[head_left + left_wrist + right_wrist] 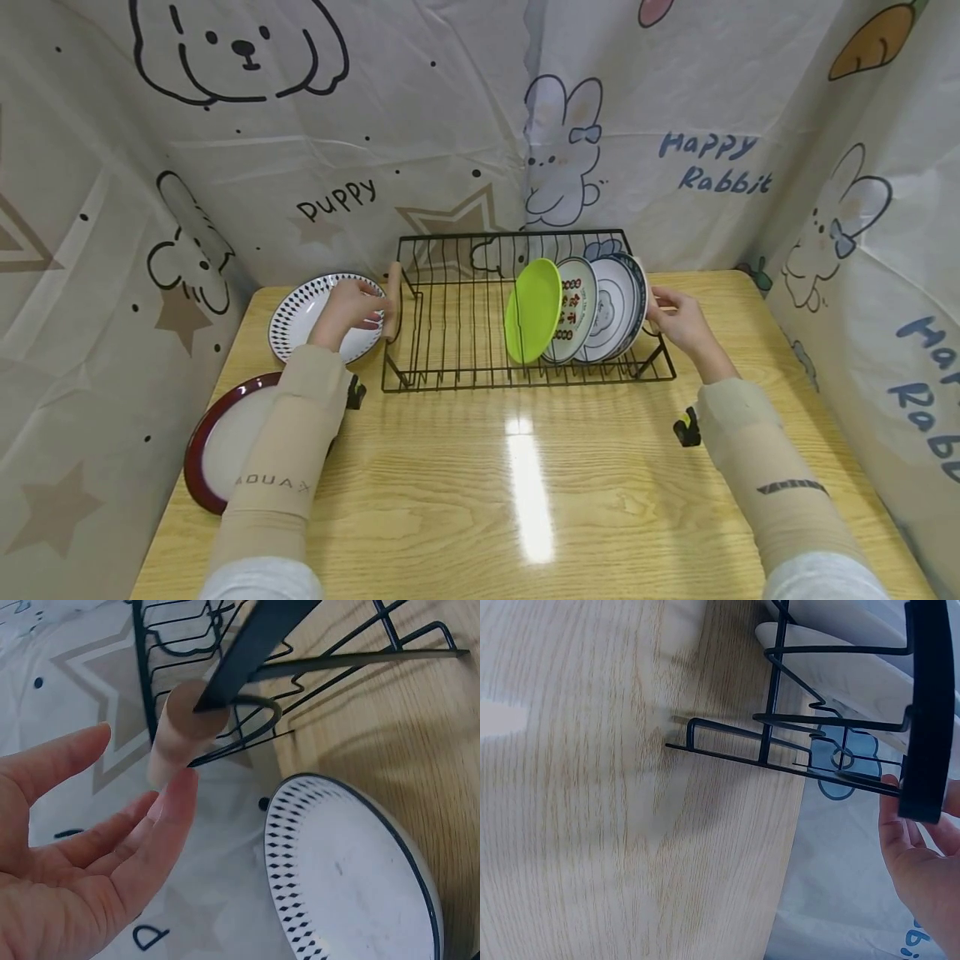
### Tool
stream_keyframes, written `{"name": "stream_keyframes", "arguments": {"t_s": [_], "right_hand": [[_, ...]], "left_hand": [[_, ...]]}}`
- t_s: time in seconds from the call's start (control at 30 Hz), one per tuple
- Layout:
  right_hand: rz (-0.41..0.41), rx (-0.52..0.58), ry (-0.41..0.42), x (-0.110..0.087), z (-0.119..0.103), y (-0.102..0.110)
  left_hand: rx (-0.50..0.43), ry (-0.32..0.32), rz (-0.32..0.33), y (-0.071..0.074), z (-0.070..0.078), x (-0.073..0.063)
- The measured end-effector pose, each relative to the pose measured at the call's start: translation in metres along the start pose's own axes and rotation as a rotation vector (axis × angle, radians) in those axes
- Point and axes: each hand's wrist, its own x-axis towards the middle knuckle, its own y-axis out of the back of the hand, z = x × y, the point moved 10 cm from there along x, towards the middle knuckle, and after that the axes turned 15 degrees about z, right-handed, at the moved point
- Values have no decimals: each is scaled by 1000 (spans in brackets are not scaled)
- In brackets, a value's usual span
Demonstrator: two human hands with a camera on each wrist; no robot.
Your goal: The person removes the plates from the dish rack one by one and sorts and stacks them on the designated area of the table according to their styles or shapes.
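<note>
A black wire dish rack [465,383] stands on the table with wooden handles at its ends. My left hand [351,312] is beside the left wooden handle [176,735]; its thumb is spread away and a fingertip is right at the handle's lower end. At the opposite end, my right hand [681,323] holds the rack's side, fingers and thumb on either side of the black end bar [928,712], which partly hides them. Upright in the rack's right half lean a lime green plate [533,312], a plate with red markings [576,308] and white dishes with dark rims [613,310].
A white plate with a black diamond border [281,333] lies at the table's back left, below my left hand. Nearer the front is a plate with a maroon rim [198,467], partly covered by my left forearm. A printed cloth [450,125] hangs behind and beside the table [420,500].
</note>
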Motion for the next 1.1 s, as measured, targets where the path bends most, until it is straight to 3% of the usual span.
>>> {"name": "stream_keyframes", "arguments": {"t_s": [0.27,1.1], "right_hand": [[3,-7,14,0,-1,1],[-44,-19,-27,-1,-2,-2]], "left_hand": [[11,-5,17,-7,6,3],[-50,108,13,-9,-4,9]]}}
